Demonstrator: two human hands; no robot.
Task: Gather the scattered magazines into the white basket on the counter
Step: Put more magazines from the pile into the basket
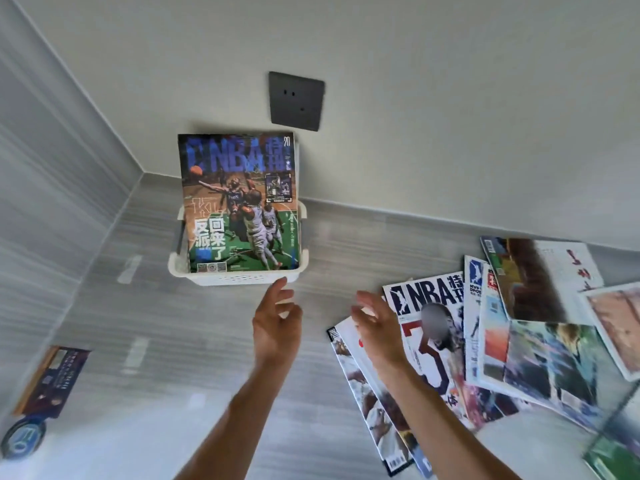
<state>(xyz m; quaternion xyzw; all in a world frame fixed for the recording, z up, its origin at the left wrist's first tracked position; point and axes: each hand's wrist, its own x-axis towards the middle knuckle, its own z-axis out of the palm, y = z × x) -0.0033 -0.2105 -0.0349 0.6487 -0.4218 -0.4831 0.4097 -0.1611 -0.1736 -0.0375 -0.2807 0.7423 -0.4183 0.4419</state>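
Observation:
A white basket point(242, 279) stands on the grey counter near the back wall. A basketball magazine with a green and orange cover point(239, 202) stands upright in it, leaning toward the wall. My left hand point(275, 323) hovers just in front of the basket's near rim, fingers apart, holding nothing. My right hand point(375, 327) is spread over the left edge of a fanned pile of magazines point(519, 341), above a white NBA cover point(433, 327); I cannot tell if it touches the paper.
A dark wall socket point(296, 100) sits above the basket. At the counter's left edge lie a dark booklet point(52, 379) and a round blue object point(22, 438). More magazines reach the right frame edge point(616, 327).

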